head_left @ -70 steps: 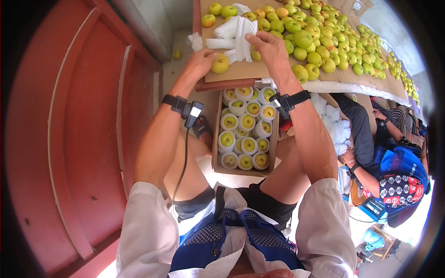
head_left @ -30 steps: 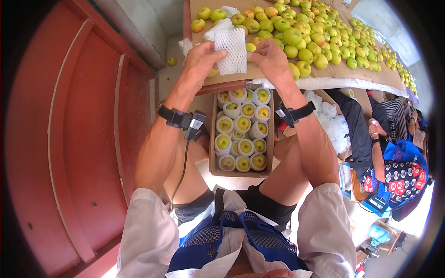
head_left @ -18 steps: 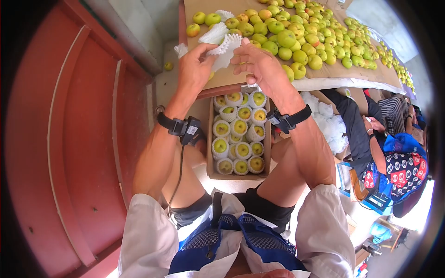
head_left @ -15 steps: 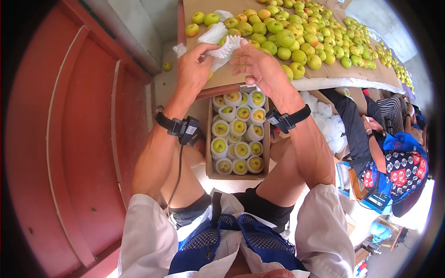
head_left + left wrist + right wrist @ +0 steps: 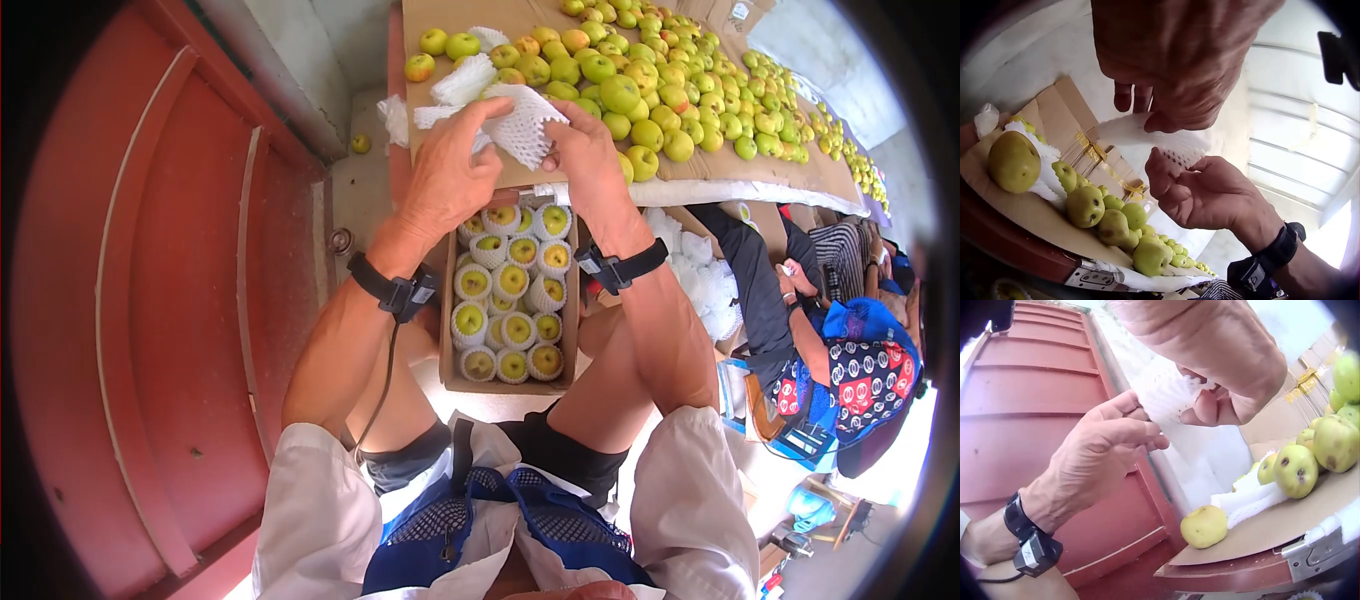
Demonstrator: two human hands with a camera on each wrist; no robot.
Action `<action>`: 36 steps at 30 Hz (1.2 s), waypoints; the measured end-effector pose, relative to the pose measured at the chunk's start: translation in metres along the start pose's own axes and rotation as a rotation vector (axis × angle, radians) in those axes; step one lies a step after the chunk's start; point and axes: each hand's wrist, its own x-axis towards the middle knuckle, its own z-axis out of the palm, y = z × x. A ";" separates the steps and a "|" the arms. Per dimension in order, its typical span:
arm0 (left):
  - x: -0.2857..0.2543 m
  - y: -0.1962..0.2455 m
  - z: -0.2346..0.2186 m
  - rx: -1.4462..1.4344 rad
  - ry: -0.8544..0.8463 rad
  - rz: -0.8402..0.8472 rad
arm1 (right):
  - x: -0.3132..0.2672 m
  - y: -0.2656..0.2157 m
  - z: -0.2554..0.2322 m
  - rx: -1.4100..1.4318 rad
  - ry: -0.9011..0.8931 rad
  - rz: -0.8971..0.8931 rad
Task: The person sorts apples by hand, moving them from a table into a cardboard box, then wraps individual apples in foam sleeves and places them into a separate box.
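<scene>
A white foam net sleeve [image 5: 525,130] is stretched between both hands, above the cardboard-covered table. My left hand [image 5: 452,172] pinches its left end; in the right wrist view the left fingers [image 5: 1125,403] are at that end. My right hand [image 5: 588,158] pinches its right edge between thumb and fingers, seen closely in the right wrist view at the right thumb [image 5: 1205,406]. A loose apple [image 5: 1204,526] sits on the table corner below the hands, hidden in the head view. More foam sleeves [image 5: 463,80] lie behind the hands.
Many green-yellow apples [image 5: 620,94] cover the table to the right. An open carton [image 5: 452,345] of apples in foam nets stands between the knees. A red door [image 5: 180,300] is at left. Another person [image 5: 850,370] sits at right near a heap of white foam nets [image 5: 705,280].
The left hand let go of an apple at the table edge and took the foam sleeve. The right hand, spread apart from the sleeve half a second ago, now pinches its edge.
</scene>
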 end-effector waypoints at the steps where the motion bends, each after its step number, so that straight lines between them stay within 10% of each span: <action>1: 0.000 0.003 0.002 -0.102 -0.001 -0.040 | -0.001 -0.001 0.001 -0.083 0.029 -0.047; 16: 0.006 -0.008 0.013 -0.422 0.120 -0.325 | -0.013 0.011 0.025 -0.662 0.180 -0.611; 22: 0.009 -0.021 0.016 -0.683 0.106 -0.453 | -0.013 -0.002 0.020 -0.012 -0.015 0.022; 36: 0.011 -0.022 0.001 -1.405 -0.044 -0.627 | -0.002 -0.001 -0.003 0.464 -0.209 0.305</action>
